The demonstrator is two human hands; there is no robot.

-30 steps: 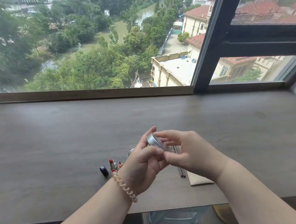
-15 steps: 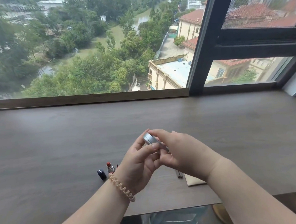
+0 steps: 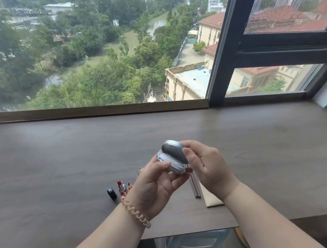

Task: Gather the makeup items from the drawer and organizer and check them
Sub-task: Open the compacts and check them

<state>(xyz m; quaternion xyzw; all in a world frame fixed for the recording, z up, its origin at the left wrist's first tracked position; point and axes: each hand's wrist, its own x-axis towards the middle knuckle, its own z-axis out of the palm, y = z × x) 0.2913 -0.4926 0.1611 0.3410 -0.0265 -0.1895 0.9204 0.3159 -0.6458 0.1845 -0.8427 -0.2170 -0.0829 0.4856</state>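
Popped open since half a second back: the round silver compact case (image 3: pixel 170 165) was shut then, now its lid (image 3: pixel 173 144) is hinged up and a dark grey oval inner face shows. The view slid a bit too, so I guess the head tipped.

Biggest thing first. The long dark brown wooden table (image 3: pixel 67 164) runs under the big glass window (image 3: pixel 101 51), and all the action sits around 6 o'clock on it, near the front edge, probably so stuff stays in easy reach.

Then the left hand (image 3: pixel 154 189), the one with the beige coiled band (image 3: pixel 136 212) on its wrist. Its thumb and fingers are curled round the base from below, so it's the steady holder. The right hand (image 3: pixel 206 165) pinches the lid's rim from 3 o'clock of the case, thumb and fingertips curled, levering it up.

So the compact is off the table between both hands, tilted back toward the face. That makes sense if the point is to look inside and check it.

Down on the table, a flat tan card or envelope (image 3: pixel 211 198) lies at 5 o'clock of the case. Two thin silver sticks (image 3: pixel 195 187) are just beside it, partly hidden by the right hand.

At 8 o'clock an uncapped red lipstick in a silver tube (image 3: pixel 121 185) stands upright, likely left open after a look. A small black cylinder cap (image 3: pixel 111 193) lies just beside it. There are a couple more reddish bits there, too small to tell.
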